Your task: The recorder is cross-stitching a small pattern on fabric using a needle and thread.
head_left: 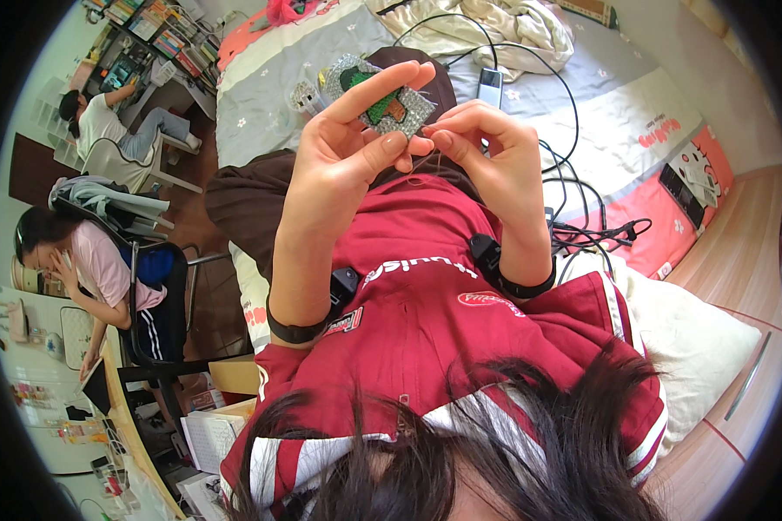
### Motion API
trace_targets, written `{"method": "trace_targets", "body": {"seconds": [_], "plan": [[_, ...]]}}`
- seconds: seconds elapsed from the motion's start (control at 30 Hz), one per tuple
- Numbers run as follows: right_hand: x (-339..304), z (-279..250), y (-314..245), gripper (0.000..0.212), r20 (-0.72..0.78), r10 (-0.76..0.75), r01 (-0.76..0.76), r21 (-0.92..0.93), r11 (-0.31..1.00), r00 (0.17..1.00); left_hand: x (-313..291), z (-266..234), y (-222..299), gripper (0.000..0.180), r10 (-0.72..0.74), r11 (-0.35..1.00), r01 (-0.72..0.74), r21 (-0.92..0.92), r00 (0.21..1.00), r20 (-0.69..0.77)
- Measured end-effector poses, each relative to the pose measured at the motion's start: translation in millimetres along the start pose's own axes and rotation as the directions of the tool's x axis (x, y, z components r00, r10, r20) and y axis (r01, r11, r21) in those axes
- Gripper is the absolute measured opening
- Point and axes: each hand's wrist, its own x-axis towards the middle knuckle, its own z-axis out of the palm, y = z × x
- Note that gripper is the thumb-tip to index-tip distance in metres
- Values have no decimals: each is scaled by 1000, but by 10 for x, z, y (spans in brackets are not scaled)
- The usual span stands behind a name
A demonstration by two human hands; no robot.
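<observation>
My left hand (326,161) holds up a small stitched patch (419,106), silver-grey with a green tree shape and a brown trunk, gripped between fingers and thumb. Loose grey ends stick out along its right edge. At the patch's lower right corner, the thumb and forefinger of my right hand (502,152) are pinched together. A thin brownish thread (421,181) loops down below these fingertips, which close on it. Any needle is too small or hidden to make out. Both hands are raised over my lap.
I sit on a bed with a patterned sheet (265,104). Black cables (582,234) and a phone-like device (490,87) lie to the right, near a pillow (695,347). Two people sit at the left, one by a desk (122,425), one by bookshelves (174,39).
</observation>
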Motion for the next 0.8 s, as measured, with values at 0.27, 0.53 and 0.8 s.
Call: {"method": "trace_targets", "body": {"seconds": [0.27,0.53,0.8], "plan": [[-2,12,-58,9,-38,105,-101,106,989,994,8,-22,-17,44,11,999,-11,-44,1000,16],[-6,-20,-76,15,-105,-113,109,-49,993,988,3,43,0,42,-83,995,81,50,995,54],[-16,-11,-61,7,-15,-85,84,-16,996,996,-18,77,22,47,-113,987,109,117,993,33]]}}
